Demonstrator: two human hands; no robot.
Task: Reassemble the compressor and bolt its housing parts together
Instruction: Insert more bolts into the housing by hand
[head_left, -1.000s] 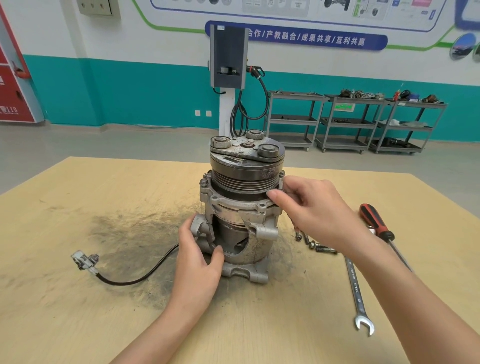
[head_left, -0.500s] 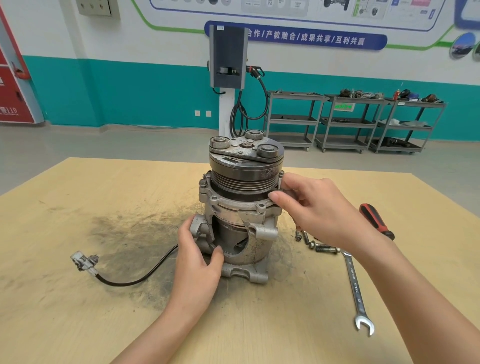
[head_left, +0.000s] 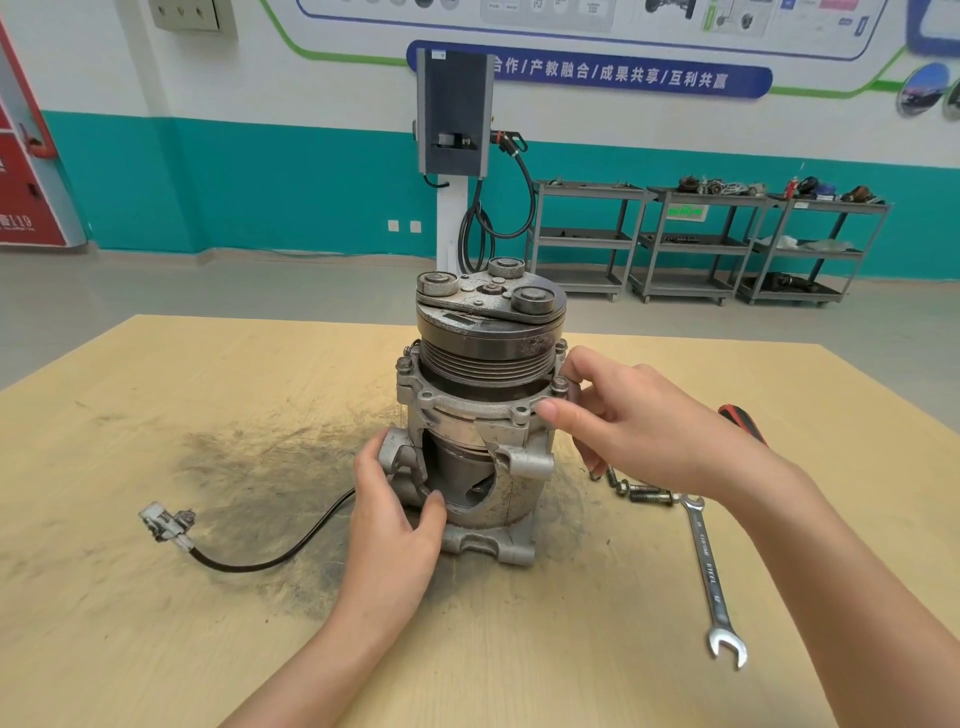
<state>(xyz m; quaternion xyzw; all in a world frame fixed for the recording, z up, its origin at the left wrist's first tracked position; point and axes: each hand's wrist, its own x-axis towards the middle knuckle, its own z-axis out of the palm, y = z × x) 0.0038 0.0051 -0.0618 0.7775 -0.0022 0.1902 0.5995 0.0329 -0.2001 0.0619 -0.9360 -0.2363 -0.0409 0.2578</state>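
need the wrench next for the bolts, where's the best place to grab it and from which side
Take the wrench by its bare middle shank, coming straight down from above with the right hand. It lies flat on the table, long and thin, open jaw end nearest the person, so a pinch across its narrow edges should lift it. The far end lies close to the loose bolts, so avoid that end.

Both forearms are bare; left hand (head_left: 390, 525) and right hand (head_left: 654, 423) ungloved, ringless.
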